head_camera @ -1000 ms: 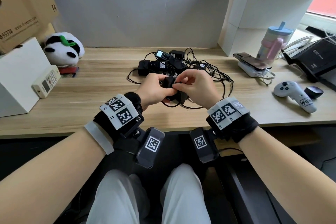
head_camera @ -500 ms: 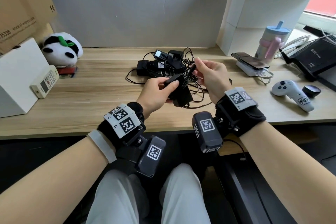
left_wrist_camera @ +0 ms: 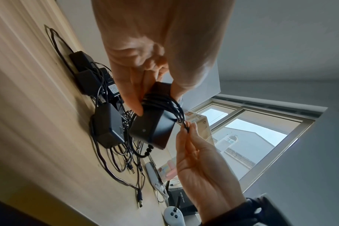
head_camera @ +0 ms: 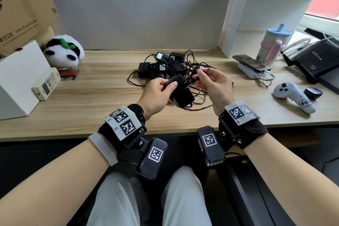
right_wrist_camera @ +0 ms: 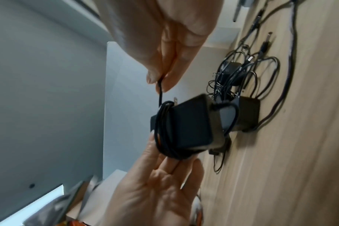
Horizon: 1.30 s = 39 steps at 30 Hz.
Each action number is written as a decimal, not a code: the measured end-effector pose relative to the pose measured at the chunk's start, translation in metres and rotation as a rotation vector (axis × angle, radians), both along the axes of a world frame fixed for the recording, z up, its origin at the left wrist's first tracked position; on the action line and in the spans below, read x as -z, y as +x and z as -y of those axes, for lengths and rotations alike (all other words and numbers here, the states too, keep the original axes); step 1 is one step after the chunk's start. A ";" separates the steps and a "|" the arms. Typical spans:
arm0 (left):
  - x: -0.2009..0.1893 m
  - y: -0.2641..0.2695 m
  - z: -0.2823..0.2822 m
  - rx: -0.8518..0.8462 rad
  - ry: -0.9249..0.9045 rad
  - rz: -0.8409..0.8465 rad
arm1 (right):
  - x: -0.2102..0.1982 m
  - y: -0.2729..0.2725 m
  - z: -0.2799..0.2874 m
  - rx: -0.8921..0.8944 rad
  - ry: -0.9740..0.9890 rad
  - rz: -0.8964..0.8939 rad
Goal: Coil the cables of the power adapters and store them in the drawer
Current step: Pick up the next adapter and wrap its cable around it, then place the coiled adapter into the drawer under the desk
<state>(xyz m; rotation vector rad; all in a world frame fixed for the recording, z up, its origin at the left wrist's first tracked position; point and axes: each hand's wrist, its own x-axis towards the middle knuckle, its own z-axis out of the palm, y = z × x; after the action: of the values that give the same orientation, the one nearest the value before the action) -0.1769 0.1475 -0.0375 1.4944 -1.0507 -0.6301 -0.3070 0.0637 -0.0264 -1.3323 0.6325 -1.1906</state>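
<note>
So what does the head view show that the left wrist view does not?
Only the head view shows the panda plush, remote control and lidded cup. Only the left wrist view shows the window and loose barrel plugs. Both show the left hand holding the cable-wrapped power adapter while the right hand pinches its cable end.

matt black plastic adapter (head_camera: 182,95) above a smooth wood-grain desk (head_camera: 95,101).
</note>
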 end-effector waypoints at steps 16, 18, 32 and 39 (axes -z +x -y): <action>0.020 -0.091 0.008 0.495 0.434 -0.271 | 0.019 -0.120 -0.002 -0.091 -0.008 -0.756; 0.023 -0.117 0.010 0.569 0.511 -0.325 | 0.026 -0.145 -0.007 -0.090 0.058 -0.801; 0.104 -0.239 0.040 0.564 0.718 -0.367 | 0.124 -0.298 -0.031 -0.071 0.670 -0.622; 0.175 -0.222 0.051 0.288 0.895 -0.403 | 0.198 -0.314 -0.016 0.160 0.979 -0.507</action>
<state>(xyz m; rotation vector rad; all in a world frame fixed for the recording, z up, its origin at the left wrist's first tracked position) -0.3994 0.0965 -0.2127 1.8434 -0.6819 -1.6857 -0.6207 0.0801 -0.2243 -0.7151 1.4745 -0.4843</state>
